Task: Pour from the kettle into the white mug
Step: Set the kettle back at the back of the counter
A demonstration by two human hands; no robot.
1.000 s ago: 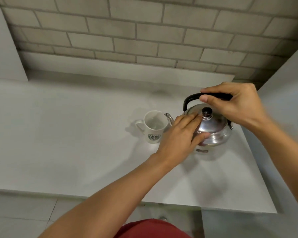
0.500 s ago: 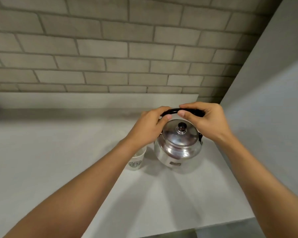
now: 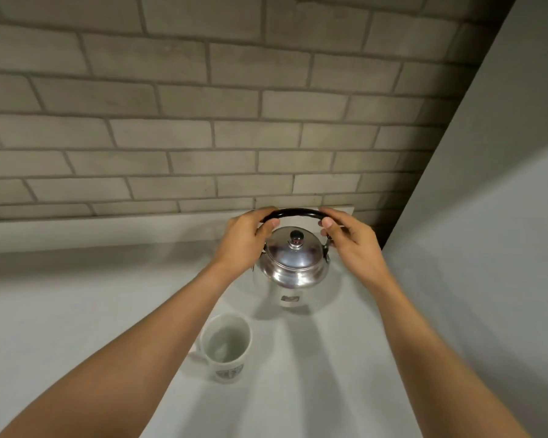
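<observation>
Both hands grip the kettle's black handle (image 3: 293,213), the left hand (image 3: 246,241) at one end and the right hand (image 3: 350,245) at the other, likely to steady its weight. The steel kettle (image 3: 293,263) hangs between them, seemingly just above the tabletop (image 3: 76,311). The white mug (image 3: 227,346) stands upright nearer me, below the left forearm, apart from both hands.

white mug (image 3: 227,346): dark emblem, unreadable | kettle (image 3: 293,263): small label, unreadable
</observation>
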